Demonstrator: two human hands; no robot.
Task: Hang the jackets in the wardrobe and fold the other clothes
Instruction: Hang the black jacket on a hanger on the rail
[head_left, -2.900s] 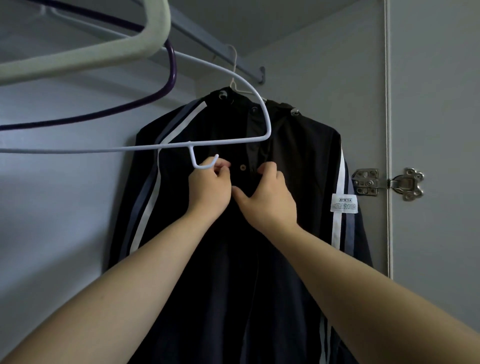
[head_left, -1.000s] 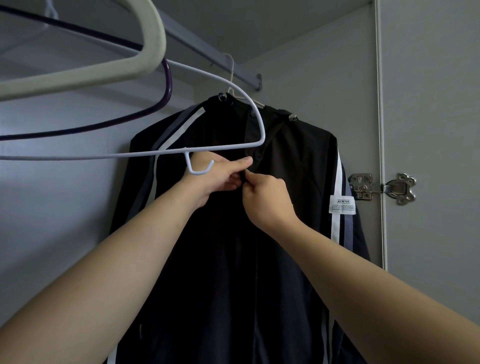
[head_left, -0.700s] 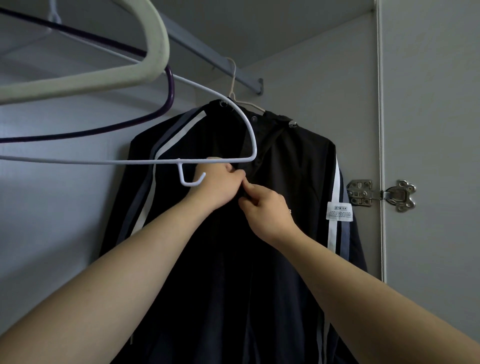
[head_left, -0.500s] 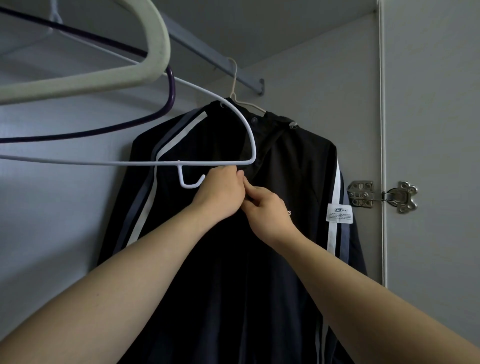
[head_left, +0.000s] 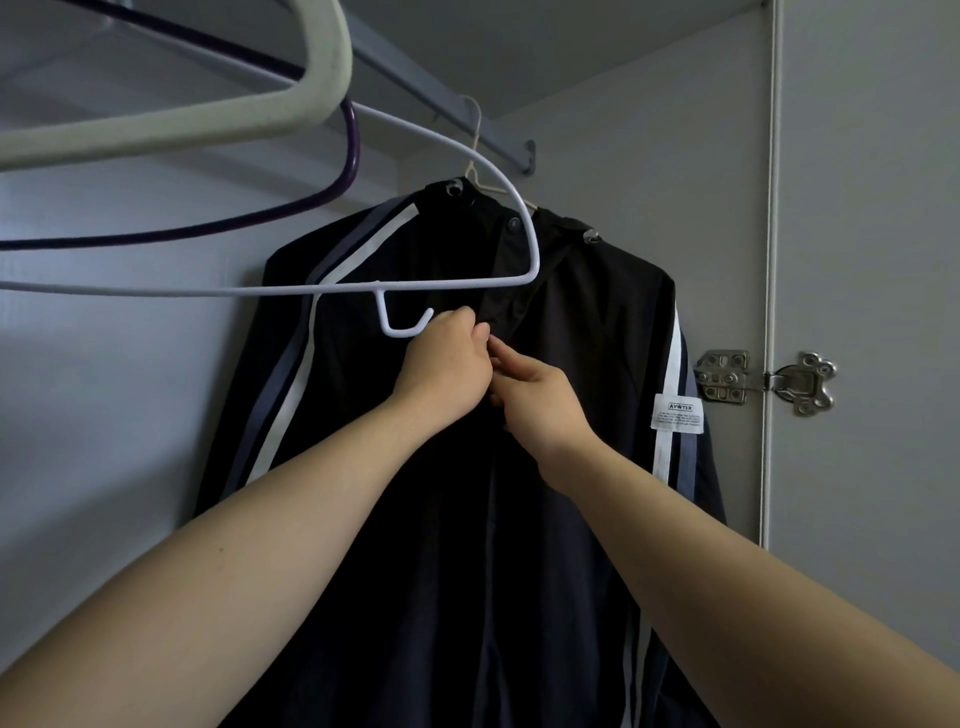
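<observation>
Moved: since the earliest frame both hands have closed in on one spot of the jacket front. The right hand sat a bit apart then, w/ a snap showing between the two; now it meets the left hand and that snap is covered. Last half-sec: barely any shift.
Jacket: black w/ white & grey sleeve stripes. Hangs from the rail at the far end of the wardrobe, front turned to the person.
Why hung so: already on the rail, so hanging looks done for this one. Front faces out, so the opening can be reached.
Left hand: fingers curled, back of hand to camera, pinches one front edge at chest height, below the collar.
Right hand: thumb & fingers drawn to a point, pinches the other front edge, tips touching the left hand's.
Why held so: prob. pressing a snap shut or lining up the 2 edges so the jacket sits closed. The snap is hidden behind the fingers, can't confirm.
Jacket vs hands: straight ahead, both arms stretched out to it, both hands on its centre line; collar above them, hem out of frame below.
White hanger: empty, nearer the camera. Its small hook is just beside the left hand; touching or not, can't tell.
Purple hanger, cream hanger: empty, higher up, nearest the camera.
Label: white, on the sleeve next to the hinge.
</observation>
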